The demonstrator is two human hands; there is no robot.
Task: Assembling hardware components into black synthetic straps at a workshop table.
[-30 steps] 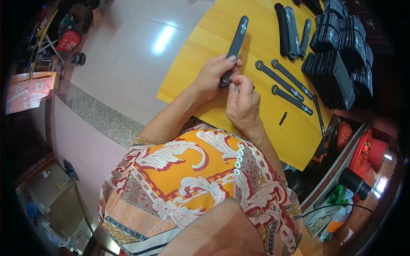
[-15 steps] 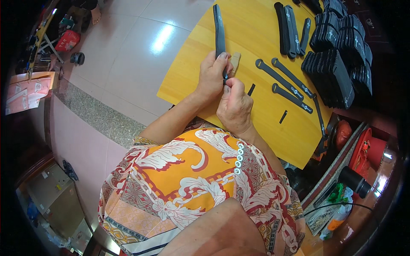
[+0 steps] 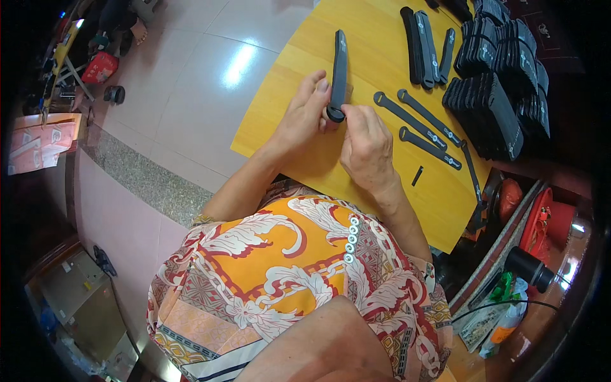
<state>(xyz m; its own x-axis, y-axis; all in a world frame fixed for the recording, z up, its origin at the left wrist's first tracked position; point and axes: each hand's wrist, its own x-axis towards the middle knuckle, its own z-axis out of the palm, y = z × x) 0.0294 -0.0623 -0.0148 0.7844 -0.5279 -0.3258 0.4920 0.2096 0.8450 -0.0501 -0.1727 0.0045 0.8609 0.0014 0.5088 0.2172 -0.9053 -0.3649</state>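
Note:
A stack of long black fabric straps, or one folded strap (image 3: pixel 340 67), stands up between my hands over the yellow table, its rounded loop end (image 3: pixel 336 115) toward me. My left hand (image 3: pixel 304 111) grips it low from the left; the thumb points up beside it and some fingers are hidden behind. At the loop end's right side, my right hand (image 3: pixel 370 145) pinches the edge between thumb and forefinger. Three loose straps with ring ends, one of them the lowest strap (image 3: pixel 429 147), lie to the right. A short black strip (image 3: pixel 417 176) is near my right wrist.
Bundled black straps (image 3: pixel 487 118) are piled at the table's (image 3: pixel 273 121) right, with several longer straps (image 3: pixel 425 51) beside them. A thin dark band (image 3: pixel 471 169) hangs near the right edge. Beyond it are a red hat (image 3: pixel 541 216) and a black cylinder (image 3: pixel 529 270).
The strap has come lower and tilts slightly right, showing its loop end. My left thumb has lifted off its face. My right hand has shifted right, covering a short strip on the table.

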